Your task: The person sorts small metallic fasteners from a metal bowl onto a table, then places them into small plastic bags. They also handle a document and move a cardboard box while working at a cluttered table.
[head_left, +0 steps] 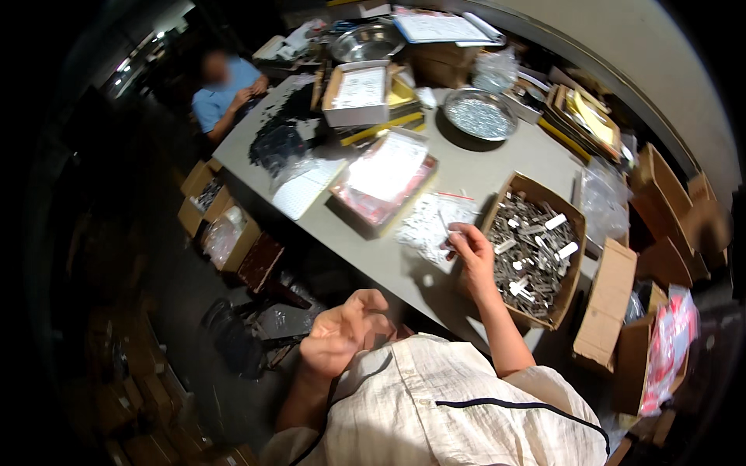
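A worker's right hand [471, 250] is raised over the near edge of a grey table [497, 167], thumb and fingertips pinched on a small thin metal piece [446, 230]. The piece is too small to name with certainty; it appears to run up and to the left from the fingertips, tip aimed toward the far left of the table. It hangs just above a heap of small clear bags [429, 221] and just beside an open cardboard box [536, 252] filled with short metal parts, some wrapped in white.

The left hand [342, 334] sits low, off the table edge and close to the worker's pale shirt [458, 404], fingers curled loosely inward; whether it holds anything cannot be told.

Beyond the bags lies a flat pack with red edging [385, 179]. Farther back stand a round metal pan [479, 114] of small silver pieces, a white-topped box [357, 93] and a dark pile of parts [281, 132]. More open cartons [653, 311] crowd the floor at the right, and others [214, 213] sit under the table's left side. A second person in a blue shirt [221, 89] sits at the far corner.
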`<state>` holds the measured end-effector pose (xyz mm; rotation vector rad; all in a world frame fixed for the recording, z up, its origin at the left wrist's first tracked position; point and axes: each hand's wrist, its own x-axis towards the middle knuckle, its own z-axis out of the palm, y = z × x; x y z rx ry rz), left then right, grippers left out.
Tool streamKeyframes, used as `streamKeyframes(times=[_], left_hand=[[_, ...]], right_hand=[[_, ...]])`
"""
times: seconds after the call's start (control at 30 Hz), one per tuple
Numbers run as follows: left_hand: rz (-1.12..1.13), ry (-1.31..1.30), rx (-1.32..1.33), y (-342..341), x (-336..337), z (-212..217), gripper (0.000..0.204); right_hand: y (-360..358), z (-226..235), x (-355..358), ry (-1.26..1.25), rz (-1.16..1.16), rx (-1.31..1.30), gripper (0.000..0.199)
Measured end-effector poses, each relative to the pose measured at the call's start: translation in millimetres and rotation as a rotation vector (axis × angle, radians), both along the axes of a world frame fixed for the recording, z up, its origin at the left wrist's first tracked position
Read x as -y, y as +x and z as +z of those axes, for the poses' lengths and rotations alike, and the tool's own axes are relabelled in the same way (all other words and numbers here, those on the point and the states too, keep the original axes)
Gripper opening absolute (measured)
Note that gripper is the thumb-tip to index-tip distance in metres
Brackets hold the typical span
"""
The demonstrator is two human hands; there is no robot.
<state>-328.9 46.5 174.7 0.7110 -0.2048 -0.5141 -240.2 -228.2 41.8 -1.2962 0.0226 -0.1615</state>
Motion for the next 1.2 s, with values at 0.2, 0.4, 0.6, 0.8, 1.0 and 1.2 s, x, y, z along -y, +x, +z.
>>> streamKeyframes(times=[0.2,0.4,0.6,0.8,1.0,1.2], left_hand=[[0.553,0.192,-0.504,-18.6,-94.2,-142.6,0.016],[0.496,0.396,-0.549,-35.2,-158.9,-277.4,0.022],[0.541,0.735,-0.519,-2.4,-173.1,-319.8,0.032],[0.877,1.028,-0.554,-72.5,-263.2,-319.7,0.029],[1.199,1.476,-1.409,-294.7,-254.5,-348.8,0.03],[-0.094,1.633,-1.324,-362.5,-116.5,-374.8,0.021]], right_hand=[[4.2,12.5,-5.2,-0.011,0.011,-0.097,0.035],[15.2,-7.3,-38.3,-0.098,0.088,-0.185,0.049],[40.9,-9.3,-216.6,-0.289,0.593,-0.223,0.019],[122.6,-78.0,-340.1,-1.177,1.062,0.558,0.034],[172.7,-157.1,-445.3,-1.573,1.628,0.583,0.04],[151.2,-233.8,-590.7,-1.813,2.213,1.012,0.04]])
